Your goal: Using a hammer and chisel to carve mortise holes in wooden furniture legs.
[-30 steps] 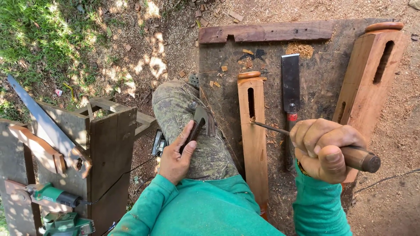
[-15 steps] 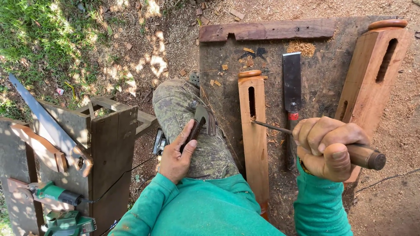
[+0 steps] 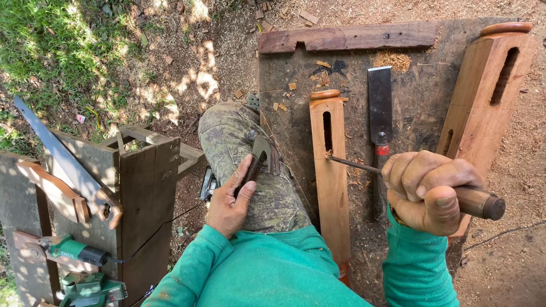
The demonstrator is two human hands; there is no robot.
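Note:
My right hand (image 3: 429,192) grips the wooden handle of a chisel (image 3: 480,203). Its thin steel shaft runs left and its tip touches a narrow slotted wooden piece (image 3: 331,176) lying on a dark workboard (image 3: 296,113), just below the slot. My left hand (image 3: 230,200) rests on my camouflage-trousered knee (image 3: 244,159) and holds the handle of a small hammer (image 3: 260,154); the head lies on the thigh. Both sleeves are green.
A wide flat chisel with a red band (image 3: 380,111) lies beside the narrow piece. A larger slotted wooden post (image 3: 483,91) lies at the right. At left stand a grey wooden crate (image 3: 145,187), a handsaw (image 3: 62,165) and green power tools (image 3: 79,267). Chips litter the dirt.
My right hand with the chisel has drifted slightly down and right. The left hand on the hammer has stayed where it was.

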